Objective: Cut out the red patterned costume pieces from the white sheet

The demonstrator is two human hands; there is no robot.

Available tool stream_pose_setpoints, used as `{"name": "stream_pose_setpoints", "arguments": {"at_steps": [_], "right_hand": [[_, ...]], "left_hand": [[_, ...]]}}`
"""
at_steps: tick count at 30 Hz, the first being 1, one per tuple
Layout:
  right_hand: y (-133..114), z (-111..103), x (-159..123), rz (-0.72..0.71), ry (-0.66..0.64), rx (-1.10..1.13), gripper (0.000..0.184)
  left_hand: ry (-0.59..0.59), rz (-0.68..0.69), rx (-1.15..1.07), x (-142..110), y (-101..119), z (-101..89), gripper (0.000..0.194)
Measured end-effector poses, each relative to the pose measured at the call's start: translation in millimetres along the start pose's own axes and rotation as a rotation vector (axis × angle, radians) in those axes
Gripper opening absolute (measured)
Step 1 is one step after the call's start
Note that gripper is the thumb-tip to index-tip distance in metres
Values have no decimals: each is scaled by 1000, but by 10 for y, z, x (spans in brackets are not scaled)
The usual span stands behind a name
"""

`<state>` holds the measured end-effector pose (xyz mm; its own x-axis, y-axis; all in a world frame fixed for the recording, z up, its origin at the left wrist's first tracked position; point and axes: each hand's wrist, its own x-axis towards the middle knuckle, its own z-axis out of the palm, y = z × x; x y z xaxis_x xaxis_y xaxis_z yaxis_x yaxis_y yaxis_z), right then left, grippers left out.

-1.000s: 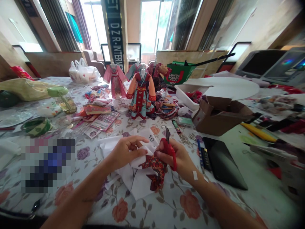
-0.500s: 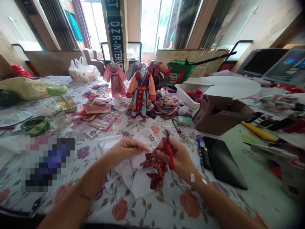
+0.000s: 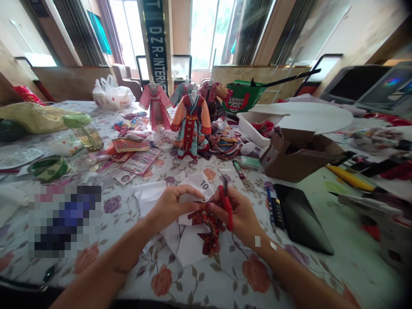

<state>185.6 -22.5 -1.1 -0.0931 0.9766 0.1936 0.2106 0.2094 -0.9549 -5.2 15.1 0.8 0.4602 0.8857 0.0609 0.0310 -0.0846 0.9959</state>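
The red patterned cloth (image 3: 210, 231) already has pointed edges, what remains is unclear; left hand (image 3: 175, 204) and right hand (image 3: 237, 210) pinch its top, the rest reaching toward six o'clock over white paper (image 3: 189, 249). Red-handled scissors (image 3: 229, 208) may crowd the right grip; a dressed figure (image 3: 192, 128) stands at twelve.

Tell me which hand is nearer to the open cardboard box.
Right. The right hand, holding red-handled scissors, is nearer than the cardboard box to the person and left of it; the left hand is farther left.
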Motion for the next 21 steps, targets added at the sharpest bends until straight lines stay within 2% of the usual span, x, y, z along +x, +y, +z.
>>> {"name": "stream_pose_setpoints", "arguments": {"at_steps": [4, 8, 13, 16, 19, 20, 21], "right_hand": [[1, 1, -1, -7, 19, -4, 19], [-13, 9, 9, -13, 33, 2, 18], [-26, 25, 13, 0, 39, -8, 18], [-38, -42, 6, -25, 122, -67, 15], [-53, -153, -26, -109, 363, -163, 16], [-57, -180, -44, -112, 383, -157, 18], [-57, -197, -65, -75, 322, -135, 20]], "left_hand": [[-23, 85, 33, 2, -27, 16, 18], [-49, 94, 46, 18, -40, 13, 15], [-1, 110, 83, 11, -6, 24, 17], [54, 111, 110, 3, 15, 22, 18], [122, 87, 128, -1, 40, 12, 18], [146, 84, 139, -2, 52, 8, 17], [169, 89, 156, -2, 65, 6, 17]]}}
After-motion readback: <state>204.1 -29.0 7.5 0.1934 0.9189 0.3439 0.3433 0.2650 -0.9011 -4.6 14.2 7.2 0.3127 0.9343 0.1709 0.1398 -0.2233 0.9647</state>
